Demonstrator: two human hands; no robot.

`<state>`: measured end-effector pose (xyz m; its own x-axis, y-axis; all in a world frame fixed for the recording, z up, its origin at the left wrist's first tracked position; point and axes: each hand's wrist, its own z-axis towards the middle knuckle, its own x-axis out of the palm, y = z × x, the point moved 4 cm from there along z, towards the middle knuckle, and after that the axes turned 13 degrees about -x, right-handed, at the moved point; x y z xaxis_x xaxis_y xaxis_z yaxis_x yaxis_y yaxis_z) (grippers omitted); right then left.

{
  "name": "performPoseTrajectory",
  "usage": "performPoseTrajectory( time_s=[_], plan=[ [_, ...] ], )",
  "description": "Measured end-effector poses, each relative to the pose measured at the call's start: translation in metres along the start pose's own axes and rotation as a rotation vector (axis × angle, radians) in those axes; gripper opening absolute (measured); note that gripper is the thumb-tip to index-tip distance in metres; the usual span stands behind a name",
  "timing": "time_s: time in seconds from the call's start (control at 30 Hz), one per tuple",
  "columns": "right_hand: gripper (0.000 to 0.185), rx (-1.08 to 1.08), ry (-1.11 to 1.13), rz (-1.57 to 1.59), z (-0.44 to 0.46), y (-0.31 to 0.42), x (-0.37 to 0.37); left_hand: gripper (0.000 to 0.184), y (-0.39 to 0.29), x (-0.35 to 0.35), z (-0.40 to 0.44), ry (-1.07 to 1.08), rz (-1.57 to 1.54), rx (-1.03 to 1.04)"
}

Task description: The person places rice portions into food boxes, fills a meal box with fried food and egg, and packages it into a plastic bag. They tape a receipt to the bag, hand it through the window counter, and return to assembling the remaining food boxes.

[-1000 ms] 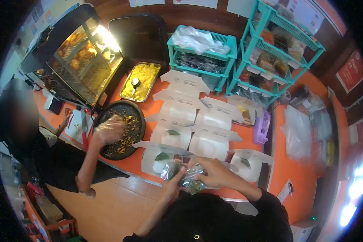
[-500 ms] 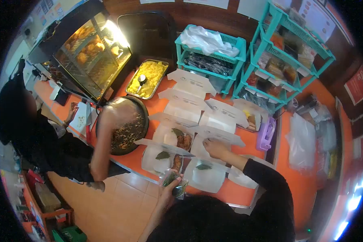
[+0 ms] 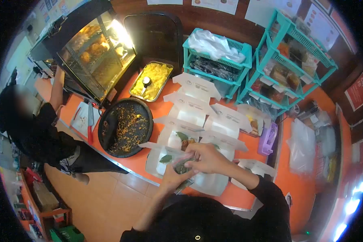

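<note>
Currently, our left hand (image 3: 172,180) curls around a clear bag of green leaves (image 3: 184,165), held over the nearest open white boxes (image 3: 214,184). Our right hand (image 3: 207,158) bends its fingers together at the bag's mouth; we cannot quite tell whether they pinch a leaf. Leftward sits a dark bowl (image 3: 109,131) (crumbs (image 3: 129,131) inside).

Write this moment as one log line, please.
left hand: holding bag of leaves | right hand: at bag | boxes: open on counter

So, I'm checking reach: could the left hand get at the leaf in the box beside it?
Probably, once free: the leaf lies uncovered just past the left hand, but that hand is holding the plastic bag.
</note>
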<state>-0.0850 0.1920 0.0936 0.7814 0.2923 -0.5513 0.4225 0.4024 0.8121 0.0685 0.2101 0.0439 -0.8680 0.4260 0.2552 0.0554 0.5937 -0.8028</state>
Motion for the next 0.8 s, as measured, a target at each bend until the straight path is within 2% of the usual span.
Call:
performPoseTrajectory(
  time_s=[0.07, 0.1, 0.13, 0.2, 0.23, 0.3, 0.33, 0.4, 0.43, 0.47, 0.5, 0.53, 0.6, 0.63, 0.73, 0.8],
  plan=[
    [0.030, 0.100, -0.072, 0.001, 0.008, -0.015, -0.017, 0.050, -0.010, -0.008, 0.001, -0.032, -0.006, -0.017],
    [0.024, 0.127, -0.152, 0.041, 0.017, -0.014, -0.029, 0.040, -0.009, -0.018, 0.000, -0.072, 0.014, -0.097],
    [0.024, 0.121, -0.155, 0.039, 0.028, -0.021, -0.041, 0.040, -0.008, -0.025, 0.001, -0.073, 0.018, -0.090],
    [0.022, 0.197, -0.205, -0.173, 0.051, -0.046, -0.069, 0.033, -0.002, -0.040, 0.004, -0.111, -0.212, -0.117],
    [0.022, 0.197, -0.212, -0.174, 0.066, -0.061, -0.073, 0.026, -0.004, -0.045, 0.005, -0.152, -0.230, -0.023],
    [0.017, -0.138, -0.343, -0.590, 0.095, -0.088, -0.076, 0.026, -0.006, -0.055, 0.008, -0.142, -0.265, -0.065],
    [0.017, -0.139, -0.345, -0.592, 0.104, -0.112, -0.069, 0.026, -0.004, -0.060, 0.010, -0.138, -0.306, -0.110],
    [0.017, -0.268, -0.010, -0.788, 0.125, -0.163, -0.038, 0.025, 0.005, -0.071, 0.017, -0.120, -0.340, -0.087],
    [0.017, -0.277, -0.015, -0.790, 0.130, -0.185, -0.028, 0.029, 0.010, -0.076, 0.019, -0.095, -0.494, -0.069],
    [0.018, -0.223, 0.216, -0.825, 0.130, -0.211, -0.010, 0.035, 0.015, -0.081, 0.022, -0.069, -0.649, -0.049],
    [0.020, -0.166, 0.449, -0.855, 0.127, -0.232, 0.005, 0.049, 0.023, -0.088, 0.025, -0.118, -0.670, -0.079],
    [0.020, -0.175, 0.448, -0.856, 0.125, -0.243, 0.010, 0.049, 0.016, -0.090, 0.027, -0.123, -0.671, -0.071],
    [0.024, 0.043, 0.387, -0.693, 0.119, -0.266, 0.011, 0.053, 0.006, -0.090, 0.022, -0.187, -0.535, -0.089],
    [0.023, 0.093, 0.370, -0.583, 0.120, -0.253, 0.003, 0.051, 0.001, -0.091, 0.022, -0.154, -0.529, -0.067],
    [0.025, 0.241, 0.360, -0.552, 0.119, -0.210, -0.015, 0.044, -0.011, -0.081, 0.036, -0.181, -0.399, -0.010],
    [0.033, -0.116, 0.015, -0.351, 0.115, -0.166, -0.032, 0.039, -0.023, -0.071, 0.046, -0.104, -0.329, 0.008]
  ],
)
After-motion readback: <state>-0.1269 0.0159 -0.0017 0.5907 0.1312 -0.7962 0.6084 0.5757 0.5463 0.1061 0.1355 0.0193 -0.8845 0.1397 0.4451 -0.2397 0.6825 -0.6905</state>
